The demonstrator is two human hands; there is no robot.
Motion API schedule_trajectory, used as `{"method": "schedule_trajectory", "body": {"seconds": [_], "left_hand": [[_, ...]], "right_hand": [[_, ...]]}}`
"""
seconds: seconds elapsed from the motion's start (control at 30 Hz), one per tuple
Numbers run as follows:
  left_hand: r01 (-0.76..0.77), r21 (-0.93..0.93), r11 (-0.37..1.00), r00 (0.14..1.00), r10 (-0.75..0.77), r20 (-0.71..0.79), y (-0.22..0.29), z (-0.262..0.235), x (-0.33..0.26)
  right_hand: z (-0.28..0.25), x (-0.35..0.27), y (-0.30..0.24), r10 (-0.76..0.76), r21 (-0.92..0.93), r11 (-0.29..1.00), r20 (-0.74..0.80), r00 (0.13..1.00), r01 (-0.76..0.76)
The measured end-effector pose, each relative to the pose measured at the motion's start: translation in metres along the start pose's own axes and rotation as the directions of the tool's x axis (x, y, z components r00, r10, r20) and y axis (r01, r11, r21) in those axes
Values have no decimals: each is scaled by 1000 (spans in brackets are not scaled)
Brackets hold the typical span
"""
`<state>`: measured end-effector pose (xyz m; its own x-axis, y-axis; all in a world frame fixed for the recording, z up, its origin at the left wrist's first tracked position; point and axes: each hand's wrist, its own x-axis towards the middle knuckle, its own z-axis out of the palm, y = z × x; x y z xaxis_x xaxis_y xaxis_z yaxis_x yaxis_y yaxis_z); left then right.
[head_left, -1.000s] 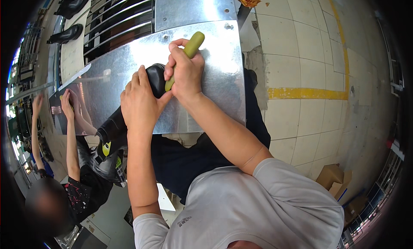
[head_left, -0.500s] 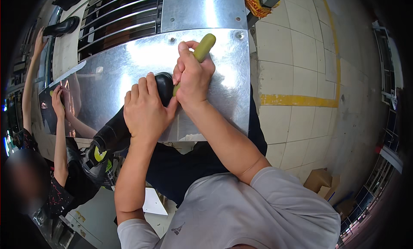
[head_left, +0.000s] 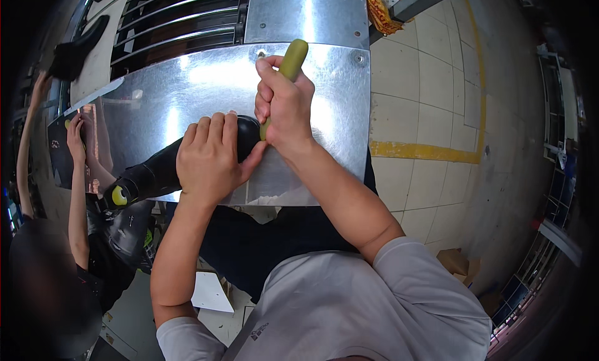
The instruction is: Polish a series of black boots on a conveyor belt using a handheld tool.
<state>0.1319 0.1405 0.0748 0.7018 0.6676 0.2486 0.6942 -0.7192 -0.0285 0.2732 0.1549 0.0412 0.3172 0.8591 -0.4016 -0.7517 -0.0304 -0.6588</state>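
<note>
A black boot lies slantwise on the shiny metal table, its toe to the right. Its shaft end points to the lower left and shows a yellow-green patch. My left hand is closed over the front of the boot, thumb toward the toe, pressing it to the table. Wrapped in my right hand is an olive-green stick with a rounded upper end. The stick's lower end touches or nearly touches the boot's toe edge; the exact contact is hidden by my fingers.
Metal rails adjoin the table's far side. At left, a co-worker's hand is at the table's end; another black boot stands farther off. A yellow bag hangs by a post; a cardboard box sits on the floor.
The boot's toe has shifted slightly right and toward me, and its shaft has swung left. Both my hands keep their holds. The co-worker's boot at far left has changed position.
</note>
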Motion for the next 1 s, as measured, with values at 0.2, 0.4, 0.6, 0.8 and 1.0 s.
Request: {"method": "schedule_trajectory", "body": {"seconds": [0.2,0.4,0.6,0.8,1.0], "left_hand": [[-55,5,998,998,55,-4,-9,-1,0],[-59,26,998,998,59,-13,-13,0,3],[-8,21,1000,999,8,-47,-13,6,5],[-4,20,1000,997,5,-74,-11,8,5],[19,18,1000,995,-18,-95,-9,10,3]], "right_hand": [[1,0,3,35,37,999,38,999,-36],[3,4,2,34,75,996,54,998,-38],[4,8,4,7,85,996,69,998,-13],[6,11,3,4,54,998,112,994,-10],[5,17,3,31,8,999,260,965,-35]]}}
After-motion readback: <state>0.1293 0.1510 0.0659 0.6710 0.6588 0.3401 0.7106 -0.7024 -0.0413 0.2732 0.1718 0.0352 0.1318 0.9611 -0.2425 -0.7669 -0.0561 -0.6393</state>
